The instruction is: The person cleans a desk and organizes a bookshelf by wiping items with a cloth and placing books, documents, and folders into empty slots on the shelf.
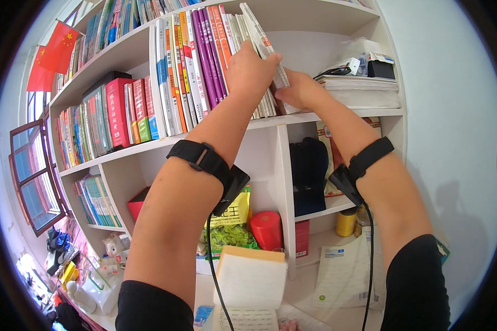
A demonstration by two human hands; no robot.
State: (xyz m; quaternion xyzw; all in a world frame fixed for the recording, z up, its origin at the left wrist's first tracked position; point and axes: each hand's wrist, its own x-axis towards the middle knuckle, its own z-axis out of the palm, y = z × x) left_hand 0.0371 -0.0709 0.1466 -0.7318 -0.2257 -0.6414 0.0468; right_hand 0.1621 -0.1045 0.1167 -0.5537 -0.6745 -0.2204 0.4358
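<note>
Both arms reach up to a white bookshelf. A white paperback book leans at the right end of a row of upright books. My left hand grips its spine side from the left, thumb across the edge. Lower down, my right hand holds the same book from the right, near its bottom. Thin pale books stand directly left of it, partly hidden by my left hand and forearm. Purple-spined books and orange ones stand farther left.
Right on that shelf lies a paper stack with a black cable and a small black box on top. Below are a red canister, dark folded cloth and an open notebook. Cables hang from both forearm straps.
</note>
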